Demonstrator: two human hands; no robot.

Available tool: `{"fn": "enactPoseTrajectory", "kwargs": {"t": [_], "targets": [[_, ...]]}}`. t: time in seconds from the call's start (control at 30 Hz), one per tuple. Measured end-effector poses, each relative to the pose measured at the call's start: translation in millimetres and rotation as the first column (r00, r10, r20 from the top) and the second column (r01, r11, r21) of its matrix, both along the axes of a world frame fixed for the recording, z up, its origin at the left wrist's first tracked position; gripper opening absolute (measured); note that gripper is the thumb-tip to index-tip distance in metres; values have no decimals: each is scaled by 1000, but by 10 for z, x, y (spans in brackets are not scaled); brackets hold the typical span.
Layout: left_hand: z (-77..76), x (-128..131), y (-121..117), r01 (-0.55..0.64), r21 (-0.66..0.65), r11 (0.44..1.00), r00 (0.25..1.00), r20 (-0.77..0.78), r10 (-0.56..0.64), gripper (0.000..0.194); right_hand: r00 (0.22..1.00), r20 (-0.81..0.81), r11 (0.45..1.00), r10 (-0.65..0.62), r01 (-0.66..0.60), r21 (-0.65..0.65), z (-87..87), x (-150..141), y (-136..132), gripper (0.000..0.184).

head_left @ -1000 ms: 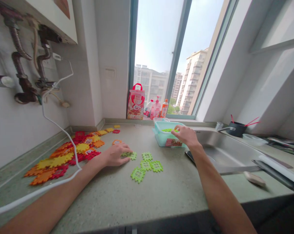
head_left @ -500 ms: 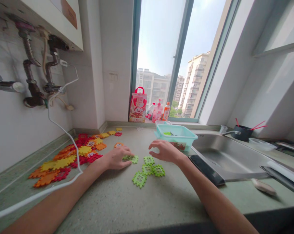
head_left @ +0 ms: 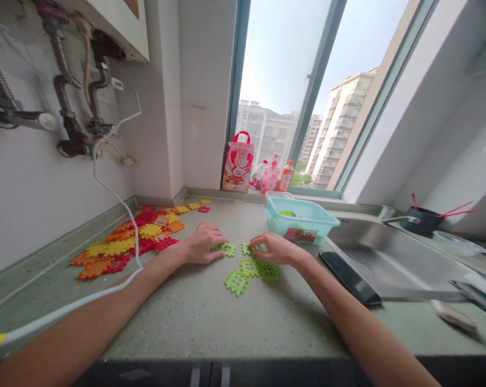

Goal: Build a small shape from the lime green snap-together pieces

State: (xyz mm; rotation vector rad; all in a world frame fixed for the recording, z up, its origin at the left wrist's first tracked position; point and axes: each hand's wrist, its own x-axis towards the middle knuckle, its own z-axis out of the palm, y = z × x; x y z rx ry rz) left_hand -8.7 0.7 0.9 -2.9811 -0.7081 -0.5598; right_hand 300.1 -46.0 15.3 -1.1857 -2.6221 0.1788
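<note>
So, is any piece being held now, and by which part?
A grip cannot be told. The left hand covers the left part of one green piece, the right hand the right part of another green piece.

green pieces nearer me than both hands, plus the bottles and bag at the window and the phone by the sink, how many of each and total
green pieces: 3
bottles: 3
bag: 1
phone: 1
total: 8

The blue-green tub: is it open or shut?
Open: no lid covers the tub, and green pieces show inside.
</note>
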Motion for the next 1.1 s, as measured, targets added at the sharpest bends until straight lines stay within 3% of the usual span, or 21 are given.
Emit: {"fn": "enactPoseTrajectory", "kwargs": {"t": [0.13, 0.3, 0.53, 0.83, 1.0, 1.1], "targets": [[82, -133, 114, -51, 58, 997, 998, 40, 48, 46, 1000, -3, 1000, -6, 6, 6, -61, 5, 36, 42], [160, -340, 211, -62, -24, 998, 993, 97, 64, 50, 1000, -11, 999, -19, 19, 26, -91, 16, 66, 36], [54, -391, 267, -55, -109, 993, 996, 64, 62, 31, 999, -3, 998, -50, 50, 24, -127, 21, 96, 32], [12, -371, 293, -95, -171, 981, 993, 50, 105, 35, 997, -10, 995, -80, 80, 67, -110, 10, 78, 30], [23, -228, 176, -82, -210, 974, 993, 68, 99, 33, 996, -56, 977, -70, 80, 199, -43, -35, 25, 27], [35, -131, 99, -38, -235, 971, 994, 95, 62, 30, 988, -115, 918, -102, 138, 373, 59, -6, 1, 25]]}}
